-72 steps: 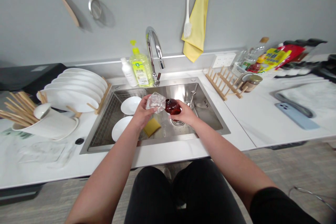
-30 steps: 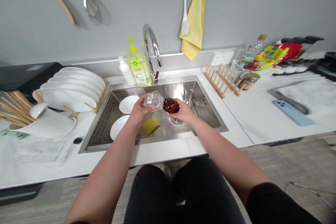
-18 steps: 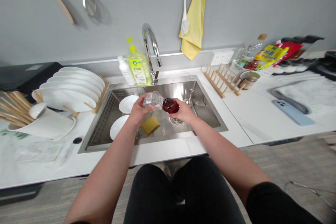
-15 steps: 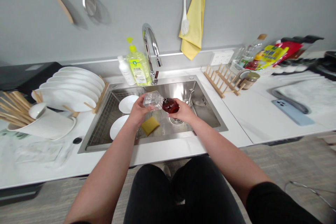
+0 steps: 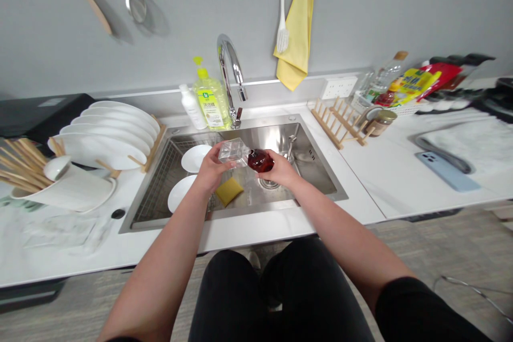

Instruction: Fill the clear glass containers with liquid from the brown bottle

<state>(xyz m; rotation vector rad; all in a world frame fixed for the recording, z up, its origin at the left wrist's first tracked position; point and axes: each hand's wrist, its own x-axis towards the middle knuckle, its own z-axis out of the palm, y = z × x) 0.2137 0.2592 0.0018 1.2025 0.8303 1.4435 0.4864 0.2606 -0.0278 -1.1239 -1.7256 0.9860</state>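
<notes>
Over the sink (image 5: 320, 184), my left hand (image 5: 212, 170) is closed on a small clear plastic container (image 5: 233, 153). My right hand (image 5: 280, 168) grips a bottle of dark reddish-brown liquid (image 5: 260, 161), tilted so its neck points left at the container's right side. Whether liquid flows between them is too small to tell. Below my hands, a yellow sponge (image 5: 229, 192) lies in the sink. Two white dishes, an upper one (image 5: 195, 158) and a lower one (image 5: 181, 193), rest on the wire rack at the sink's left, the lower one partly behind my left forearm.
Behind the sink stand a faucet (image 5: 230, 75), a yellow-green soap bottle (image 5: 211, 102) and a white bottle (image 5: 192, 109). Plates (image 5: 96, 149) and a chopstick holder (image 5: 72, 192) are at left. A wooden rack (image 5: 340, 123), a jar (image 5: 382, 123) and a phone (image 5: 447, 171) are at right.
</notes>
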